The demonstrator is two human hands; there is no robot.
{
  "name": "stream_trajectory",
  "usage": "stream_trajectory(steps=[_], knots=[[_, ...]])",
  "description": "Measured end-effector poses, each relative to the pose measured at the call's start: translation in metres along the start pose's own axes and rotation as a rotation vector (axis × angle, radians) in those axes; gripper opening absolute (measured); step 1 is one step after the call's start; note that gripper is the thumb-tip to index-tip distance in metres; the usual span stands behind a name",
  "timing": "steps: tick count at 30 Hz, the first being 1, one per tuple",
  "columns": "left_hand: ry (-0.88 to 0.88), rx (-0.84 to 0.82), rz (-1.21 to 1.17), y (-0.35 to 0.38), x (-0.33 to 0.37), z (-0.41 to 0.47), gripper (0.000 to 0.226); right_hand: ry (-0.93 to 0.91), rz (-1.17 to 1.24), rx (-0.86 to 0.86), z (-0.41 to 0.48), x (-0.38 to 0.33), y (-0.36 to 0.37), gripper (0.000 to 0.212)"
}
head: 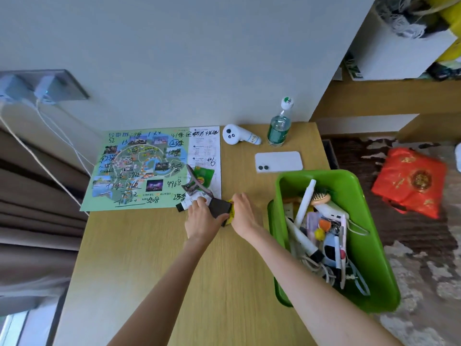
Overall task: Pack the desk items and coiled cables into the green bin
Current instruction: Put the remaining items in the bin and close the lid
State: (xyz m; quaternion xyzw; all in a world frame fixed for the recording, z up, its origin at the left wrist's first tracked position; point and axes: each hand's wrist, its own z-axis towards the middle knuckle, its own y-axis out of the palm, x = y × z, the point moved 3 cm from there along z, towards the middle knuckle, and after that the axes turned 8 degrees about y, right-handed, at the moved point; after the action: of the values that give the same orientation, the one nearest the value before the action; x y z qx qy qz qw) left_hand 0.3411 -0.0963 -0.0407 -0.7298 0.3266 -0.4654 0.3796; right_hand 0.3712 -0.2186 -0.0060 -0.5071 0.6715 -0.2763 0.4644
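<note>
The green bin (pixel 361 208) stands at the desk's right edge, filled with a hairbrush, white tubes, cables and small gadgets. Both hands meet left of it over a small pile. My left hand (pixel 202 219) grips a dark grey pouch (pixel 219 208). My right hand (pixel 243 213) holds a yellow packet (pixel 231 216) pressed against that pouch. A small tube with a black cap (pixel 181 206), a brown hair claw (pixel 195 187) and a green snack packet (pixel 203 174) lie just beyond my hands on the map.
A large printed map (pixel 139 168) covers the desk's far left. A white phone (pixel 278 161), a white controller (pixel 239 135) and a green water bottle (pixel 279 128) sit at the back right. Charger cables hang at left; a red bag (pixel 411 183) lies on the floor.
</note>
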Motion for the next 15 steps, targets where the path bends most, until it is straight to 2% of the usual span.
stream_trajectory(steps=[5,9,15], knots=[[0.099,-0.116,0.013,0.008,-0.010,0.012,0.075,0.194,0.272,-0.062,0.029,0.003,0.016,0.025],[0.228,-0.182,0.009,0.007,-0.016,0.017,0.072,0.230,0.398,-0.077,0.036,0.001,0.027,0.038],[0.244,-0.195,-0.022,0.005,-0.015,0.015,0.075,0.240,0.553,-0.066,0.036,-0.002,0.035,0.035]])
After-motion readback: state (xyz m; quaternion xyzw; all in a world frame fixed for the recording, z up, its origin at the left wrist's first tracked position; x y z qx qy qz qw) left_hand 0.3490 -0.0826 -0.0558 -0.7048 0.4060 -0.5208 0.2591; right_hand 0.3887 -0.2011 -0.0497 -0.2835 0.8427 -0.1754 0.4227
